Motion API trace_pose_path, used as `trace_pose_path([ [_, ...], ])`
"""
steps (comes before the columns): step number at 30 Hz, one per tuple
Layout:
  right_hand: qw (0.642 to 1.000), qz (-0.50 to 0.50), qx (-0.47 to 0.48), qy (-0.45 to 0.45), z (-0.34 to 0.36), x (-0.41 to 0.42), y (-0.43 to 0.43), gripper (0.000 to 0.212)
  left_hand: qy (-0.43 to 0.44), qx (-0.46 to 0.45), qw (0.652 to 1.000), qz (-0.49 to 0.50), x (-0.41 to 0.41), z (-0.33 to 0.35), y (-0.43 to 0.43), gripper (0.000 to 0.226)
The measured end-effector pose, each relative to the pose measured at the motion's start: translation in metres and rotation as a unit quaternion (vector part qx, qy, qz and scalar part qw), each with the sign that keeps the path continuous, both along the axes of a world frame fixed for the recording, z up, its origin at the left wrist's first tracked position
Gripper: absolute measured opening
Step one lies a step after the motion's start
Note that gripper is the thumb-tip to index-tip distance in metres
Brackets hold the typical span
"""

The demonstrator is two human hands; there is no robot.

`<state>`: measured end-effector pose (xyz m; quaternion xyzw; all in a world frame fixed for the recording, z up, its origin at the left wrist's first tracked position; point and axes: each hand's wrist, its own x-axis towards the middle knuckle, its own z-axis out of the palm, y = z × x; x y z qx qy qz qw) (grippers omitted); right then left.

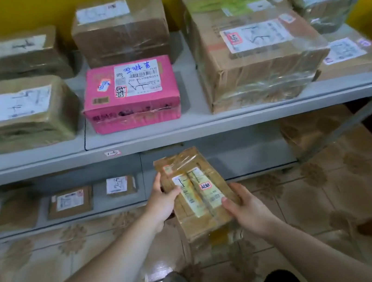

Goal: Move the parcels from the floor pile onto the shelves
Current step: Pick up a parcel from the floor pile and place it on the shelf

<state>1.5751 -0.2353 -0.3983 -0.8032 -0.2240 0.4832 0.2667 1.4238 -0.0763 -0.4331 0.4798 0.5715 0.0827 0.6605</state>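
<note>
Ideally, the left hand (pixel 163 201) and the right hand (pixel 248 209) carry the small brown parcel (pixel 194 183) level to a bare stretch of shelf, slide it in label up, and let go only once its base lies flat. Its clear tape wrap looks slick, so a firm hold on the two sides seems wise.

Both hands are partly closed round the parcel. The left grips its left edge with the thumb on top. The right grips the near right corner, thumb on the label, fingers underneath and hidden. The parcel hangs in the air above the tiled floor (pixel 310 194), just in front of the lower shelf (pixel 243 156), touching neither.

Behind it, that shelf shows a grey gap, probably the easiest place to set it down. Further left on it lie small flat parcels (pixel 70 201). The upper shelf (pixel 201 123) is crowded: a pink box (pixel 131 93) sits at the middle, a large taped carton (pixel 257 56) to its right, and other brown boxes around them.
</note>
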Motion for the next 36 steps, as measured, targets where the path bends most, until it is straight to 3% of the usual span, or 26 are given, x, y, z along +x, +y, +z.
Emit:
trace_pose_path([
  [8, 0.999, 0.039, 0.018, 0.009, -0.178, 0.058, 0.062, 0.062, 0.012, 0.021, 0.999, 0.024, 0.043, -0.160, 0.044, 0.090],
  [12, 0.995, 0.050, 0.089, 0.003, -0.281, 0.089, 0.078, 0.048, -0.005, 0.023, 1.000, 0.010, 0.077, -0.236, 0.063, 0.097],
  [16, 0.987, 0.085, 0.133, -0.022, -0.354, 0.113, 0.094, 0.063, -0.024, 0.083, 0.996, -0.007, 0.111, -0.304, 0.086, 0.098],
  [19, 0.984, 0.090, 0.150, -0.044, -0.396, 0.135, 0.107, 0.055, -0.032, 0.113, 0.993, -0.032, 0.132, -0.348, 0.105, 0.098],
  [22, 0.978, 0.093, 0.174, -0.062, -0.426, 0.158, 0.120, 0.067, -0.041, 0.130, 0.990, -0.045, 0.157, -0.380, 0.120, 0.098],
  [27, 0.969, 0.100, 0.203, -0.096, -0.453, 0.185, 0.135, 0.063, -0.056, 0.169, 0.980, -0.086, 0.198, -0.417, 0.147, 0.094],
  [31, 0.967, 0.117, 0.162, -0.159, -0.453, 0.198, 0.145, 0.074, -0.070, 0.184, 0.975, -0.104, 0.215, -0.430, 0.164, 0.080],
  [34, 0.920, 0.200, 0.122, -0.313, -0.443, 0.204, 0.154, 0.075, -0.056, 0.180, 0.977, -0.096, 0.201, -0.443, 0.174, 0.062],
  [36, 0.881, 0.265, 0.160, -0.359, -0.437, 0.208, 0.165, 0.084, 0.021, 0.204, 0.975, -0.090, 0.180, -0.459, 0.176, 0.059],
])
